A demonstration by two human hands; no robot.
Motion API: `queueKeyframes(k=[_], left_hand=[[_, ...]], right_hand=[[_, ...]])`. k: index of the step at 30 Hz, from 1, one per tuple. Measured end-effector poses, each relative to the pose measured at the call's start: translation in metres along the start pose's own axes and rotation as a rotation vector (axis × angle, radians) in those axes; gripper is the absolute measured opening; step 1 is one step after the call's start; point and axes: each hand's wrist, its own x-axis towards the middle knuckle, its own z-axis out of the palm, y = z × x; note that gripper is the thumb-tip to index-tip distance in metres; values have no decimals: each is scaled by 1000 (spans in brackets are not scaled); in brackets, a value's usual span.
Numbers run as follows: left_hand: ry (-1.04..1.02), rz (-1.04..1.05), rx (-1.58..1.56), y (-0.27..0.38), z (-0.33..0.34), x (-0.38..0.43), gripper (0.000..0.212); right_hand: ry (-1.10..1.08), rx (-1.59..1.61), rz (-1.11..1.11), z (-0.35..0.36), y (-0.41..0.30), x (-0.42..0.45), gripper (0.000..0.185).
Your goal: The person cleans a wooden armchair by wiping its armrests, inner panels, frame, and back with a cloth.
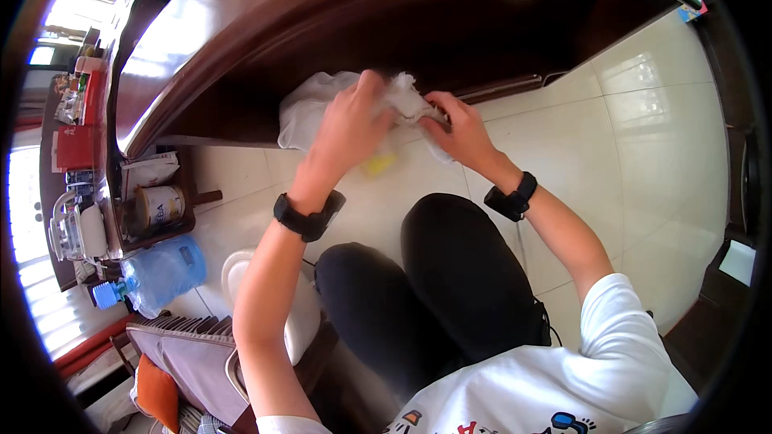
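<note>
A crumpled white, thin bag or cloth hangs against the lower front of dark wooden furniture. My right hand pinches a bunched, frayed-looking white part of it between thumb and fingers. Over the white material is my left hand, blurred by motion, with its fingers bent toward the bunched part. Whether those fingers grip anything is not clear. Just below my left hand shows a small yellow thing, too blurred to name. Each wrist wears a black strap with a device.
Pale floor tiles lie beneath, and my knees are close below my hands. At left are a blue water jug, a tin on a low shelf, a white lidded bin or stool and a glass kettle.
</note>
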Motion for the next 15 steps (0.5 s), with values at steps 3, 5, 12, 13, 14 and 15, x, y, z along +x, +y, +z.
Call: queueKeyframes(k=[3, 5, 12, 13, 14, 15], left_hand=[[58, 248, 265, -2, -2, 6, 23], [67, 323, 355, -5, 10, 16, 21], [-215, 85, 375, -68, 63, 17, 20], [-218, 92, 370, -70, 65, 19, 20], [-223, 110, 298, -70, 61, 19, 19], [-228, 127, 227, -69, 60, 19, 19]], right_hand=[[36, -79, -47, -7, 4, -2, 24], [41, -172, -152, -8, 16, -3, 20], [-71, -488, -293, 29, 33, 11, 25], [-43, -464, -378, 28, 35, 14, 26], [-43, -464, -370, 29, 38, 16, 26], [-147, -464, -397, 29, 41, 19, 30]])
